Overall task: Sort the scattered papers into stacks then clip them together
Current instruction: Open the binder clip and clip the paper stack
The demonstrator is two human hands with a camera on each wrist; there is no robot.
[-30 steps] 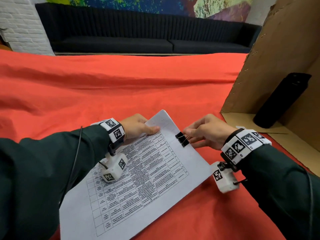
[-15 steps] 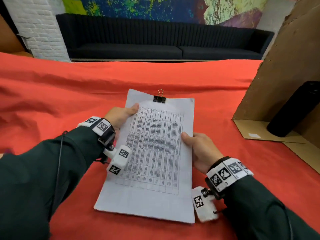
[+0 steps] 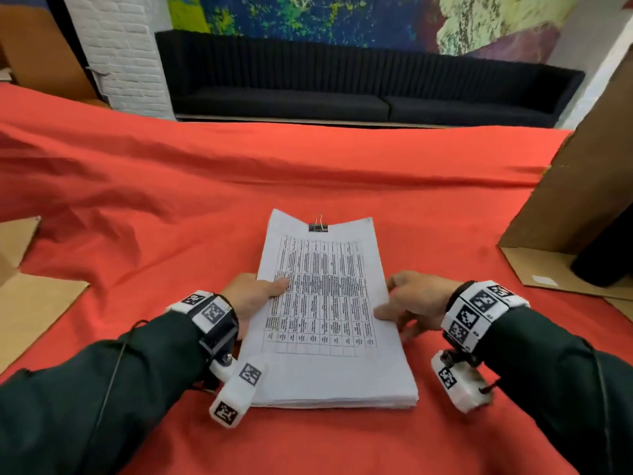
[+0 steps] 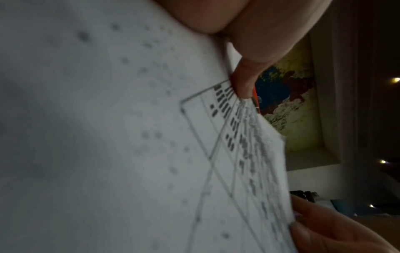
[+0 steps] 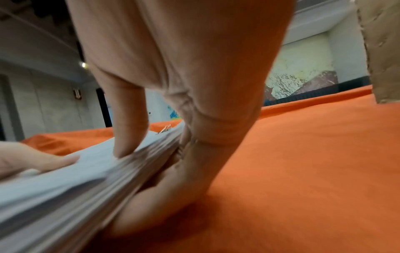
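A thick stack of white printed papers (image 3: pixel 325 303) lies lengthwise on the red cloth (image 3: pixel 171 200). A black binder clip (image 3: pixel 318 227) bites its far short edge. My left hand (image 3: pixel 270 293) holds the left long edge, thumb on the top sheet (image 4: pixel 244 82). My right hand (image 3: pixel 390 303) pinches the right long edge. In the right wrist view its thumb (image 5: pixel 127 137) sits on top of the stack (image 5: pixel 65 179) and its fingers (image 5: pixel 173 188) curl under the sheets. The clip (image 5: pixel 164 129) shows small at the far end.
An open cardboard box (image 3: pixel 582 200) stands at the right with a black bottle (image 3: pixel 603 262) inside. Flat cardboard (image 3: pixel 30 296) lies at the left edge. A black sofa (image 3: pixel 342 97) runs behind the table.
One second ago my right hand held the clip on the stack's edge. The stack has since been turned with the clip end away from me, and both hands now hold its long sides.
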